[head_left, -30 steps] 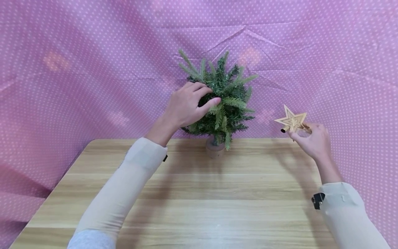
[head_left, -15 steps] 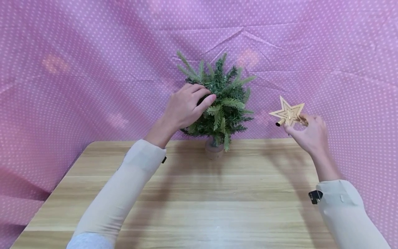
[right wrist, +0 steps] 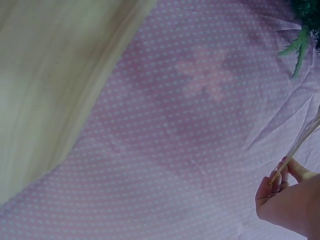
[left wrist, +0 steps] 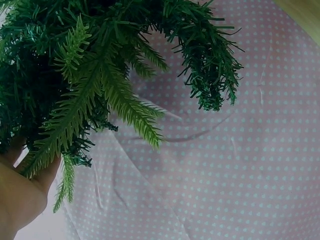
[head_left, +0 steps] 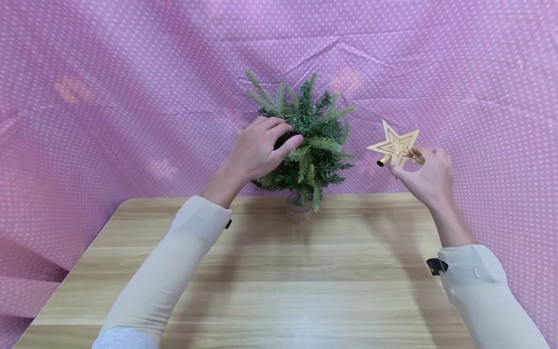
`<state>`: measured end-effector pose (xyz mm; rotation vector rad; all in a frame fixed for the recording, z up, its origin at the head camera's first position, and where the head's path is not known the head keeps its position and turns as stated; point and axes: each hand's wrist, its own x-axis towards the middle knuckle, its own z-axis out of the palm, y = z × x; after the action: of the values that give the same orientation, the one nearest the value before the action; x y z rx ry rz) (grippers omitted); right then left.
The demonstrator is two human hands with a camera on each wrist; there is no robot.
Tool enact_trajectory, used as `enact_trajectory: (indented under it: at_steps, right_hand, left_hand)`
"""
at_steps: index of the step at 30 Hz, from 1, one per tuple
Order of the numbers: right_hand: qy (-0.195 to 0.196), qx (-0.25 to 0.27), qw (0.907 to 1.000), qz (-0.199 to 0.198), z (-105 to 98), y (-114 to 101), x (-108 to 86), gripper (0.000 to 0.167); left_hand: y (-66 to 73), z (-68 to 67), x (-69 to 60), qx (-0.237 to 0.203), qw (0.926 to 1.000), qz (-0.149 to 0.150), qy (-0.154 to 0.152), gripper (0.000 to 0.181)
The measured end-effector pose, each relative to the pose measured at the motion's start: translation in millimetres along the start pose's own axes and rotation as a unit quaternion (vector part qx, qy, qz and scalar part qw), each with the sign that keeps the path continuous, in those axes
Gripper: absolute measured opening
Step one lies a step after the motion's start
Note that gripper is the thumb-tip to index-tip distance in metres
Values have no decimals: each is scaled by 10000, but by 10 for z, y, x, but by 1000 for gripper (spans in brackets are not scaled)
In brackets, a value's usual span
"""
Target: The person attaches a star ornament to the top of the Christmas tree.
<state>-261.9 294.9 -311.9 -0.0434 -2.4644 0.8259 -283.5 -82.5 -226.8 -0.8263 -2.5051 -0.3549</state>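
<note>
Your right hand [head_left: 429,177] pinches the gold star [head_left: 397,146], your left hand [head_left: 256,149] curls round the tree [head_left: 321,128], and any sideways tug there could tip its small base [head_left: 299,212].

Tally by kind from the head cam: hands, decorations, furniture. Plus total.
Hands: 2 (left hand, at the tree; right hand, holding the star)
Decorations: 2 (potted artificial fir tree; gold star tree topper)
Furniture: 1 (wood-grain table)
Total: 5
</note>
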Motion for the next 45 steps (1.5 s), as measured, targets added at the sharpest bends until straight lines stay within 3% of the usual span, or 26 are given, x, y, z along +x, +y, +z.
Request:
enact_trajectory:
  at_steps: [16,22,45]
  right_hand:
    - [100,58,9997,-201,-43,-429,162,77]
    - [216,77,9990,-395,-18,-508,201,77]
    - [258,173,9989,-360,-52,-742,259,78]
  left_hand:
    - [18,-29,-10,123,9998,-67,-151,67]
    - [15,-22,-13,155,9998,-54,-75,67]
    - [20,-28,-7,177,9998,-23,-63,72]
